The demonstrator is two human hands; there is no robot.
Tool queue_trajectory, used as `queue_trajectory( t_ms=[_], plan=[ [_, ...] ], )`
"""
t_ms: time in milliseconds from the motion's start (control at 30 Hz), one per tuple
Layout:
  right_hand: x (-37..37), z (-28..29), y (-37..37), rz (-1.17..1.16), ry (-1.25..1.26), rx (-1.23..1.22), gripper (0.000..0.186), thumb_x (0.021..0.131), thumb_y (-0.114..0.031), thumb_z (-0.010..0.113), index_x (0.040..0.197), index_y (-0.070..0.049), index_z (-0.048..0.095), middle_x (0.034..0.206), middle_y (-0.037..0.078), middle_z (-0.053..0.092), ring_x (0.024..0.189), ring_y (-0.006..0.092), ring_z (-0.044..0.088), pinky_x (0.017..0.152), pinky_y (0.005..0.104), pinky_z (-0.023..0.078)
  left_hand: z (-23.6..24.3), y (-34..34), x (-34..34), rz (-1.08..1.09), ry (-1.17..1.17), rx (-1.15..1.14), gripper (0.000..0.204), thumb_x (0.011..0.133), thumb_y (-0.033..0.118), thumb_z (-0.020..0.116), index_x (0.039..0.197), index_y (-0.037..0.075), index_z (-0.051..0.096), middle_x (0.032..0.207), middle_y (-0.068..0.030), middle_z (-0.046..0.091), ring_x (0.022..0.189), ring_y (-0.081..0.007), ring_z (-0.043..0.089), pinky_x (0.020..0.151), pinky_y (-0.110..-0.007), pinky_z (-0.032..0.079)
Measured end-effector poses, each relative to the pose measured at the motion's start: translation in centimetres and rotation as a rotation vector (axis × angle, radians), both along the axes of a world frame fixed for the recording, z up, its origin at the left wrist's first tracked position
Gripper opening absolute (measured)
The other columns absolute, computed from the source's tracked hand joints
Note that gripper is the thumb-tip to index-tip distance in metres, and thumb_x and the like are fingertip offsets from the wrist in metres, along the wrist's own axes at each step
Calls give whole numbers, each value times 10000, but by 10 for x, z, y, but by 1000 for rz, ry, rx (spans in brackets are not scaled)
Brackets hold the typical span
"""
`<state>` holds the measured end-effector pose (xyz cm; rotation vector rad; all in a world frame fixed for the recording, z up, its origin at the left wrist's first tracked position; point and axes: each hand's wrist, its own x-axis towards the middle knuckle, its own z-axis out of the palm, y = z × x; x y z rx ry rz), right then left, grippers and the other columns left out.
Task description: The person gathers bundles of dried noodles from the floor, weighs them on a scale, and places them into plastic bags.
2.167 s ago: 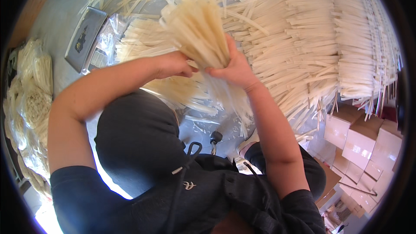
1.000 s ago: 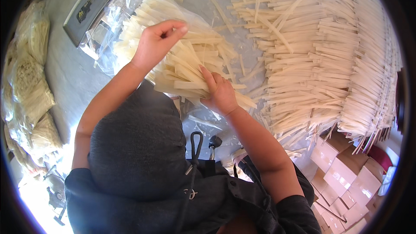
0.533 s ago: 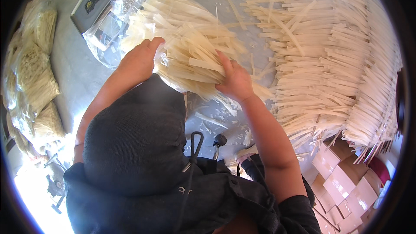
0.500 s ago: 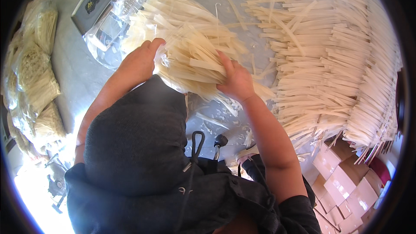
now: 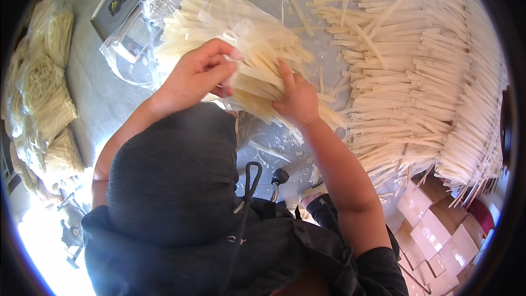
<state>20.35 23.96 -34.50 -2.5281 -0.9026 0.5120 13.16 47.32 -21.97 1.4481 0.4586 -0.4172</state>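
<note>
Your left hand [image 5: 196, 78] has slid to the right, away from the edge of the clear plastic [image 5: 159, 4], and its fingertips now come in over the bundle of pale strips [image 5: 264, 75]. Your right hand [image 5: 298, 98] is almost where it was, wrapped round the right end of that bundle, with the thumb on the near side and the fingers on the far side. Your left fingers are curled, with the thumb close to them, but I can't tell if they pinch anything. The bundle is between your two hands, on the near side of the heap of strips [image 5: 205, 8], and the long rows of strips [image 5: 397, 82] are off to the right. Each strip looks thin, flat and dry, so the bundle should feel light. They are probably a bit stiff and could snap if you bend them hard. Flat sides may slip past each other, so a loose hold could let some slide out. Best to keep your right hand round that end, snug but not hard, and put your left hand flat under the fanned-out part so the strips don't droop or spill.
</note>
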Motion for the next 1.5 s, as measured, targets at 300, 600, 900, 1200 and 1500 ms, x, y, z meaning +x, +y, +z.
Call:
queue_trajectory(
  t_ms=[300, 600, 900, 1200, 1500],
  plan=[
    [7, 62, 57, 277, -306, -19, 649, 682, -71, 642, 1297, -133, 443, 901, 136, 518, 825, 313, 562, 727, 416, 442, 31, -18, 28, -131, -188, -76, 153, 962, 130, 515, 1092, 55, 486, 743, 1, 575, 699, -57, 582, 621, -208, 482],
    [-9, 35, 86, 379, 373, 427, 410, 703, -54, 687, 1082, -20, 535, 1098, 182, 536, 1055, 343, 518, 915, 422, 433, -54, 9, 11, -123, -37, 1, 154, 936, 122, 558, 1056, 34, 516, 766, 11, 584, 698, -49, 549, 653, -210, 459],
    [41, 55, -8, 102, 73, 386, 487, 790, -260, 716, 1235, -107, 593, 1420, 198, 399, 1340, 326, 359, 1128, 411, 200, -69, 23, 0, -219, -124, 329, 191, 905, 182, 557, 1058, 67, 541, 740, -46, 605, 753, -144, 618, 671, -287, 464],
    [-9, 5, 44, -485, 252, 597, 560, 827, -240, 679, 1333, -96, 489, 1442, 241, 318, 1353, 343, 313, 1065, 403, 313, -51, -6, 21, -380, -298, 78, 234, 932, 223, 581, 1124, 90, 581, 870, -20, 630, 831, -106, 595, 746, -270, 478],
    [59, -41, -51, -844, 611, 648, 630, 917, -449, 552, 1386, -51, 413, 1364, 94, 462, 1214, 212, 462, 984, 348, 391, -136, 224, -28, 479, 75, 861, 564, 890, 508, 546, 1236, 64, 587, 1202, -118, 615, 1132, -210, 552, 976, -318, 391]
  ],
)
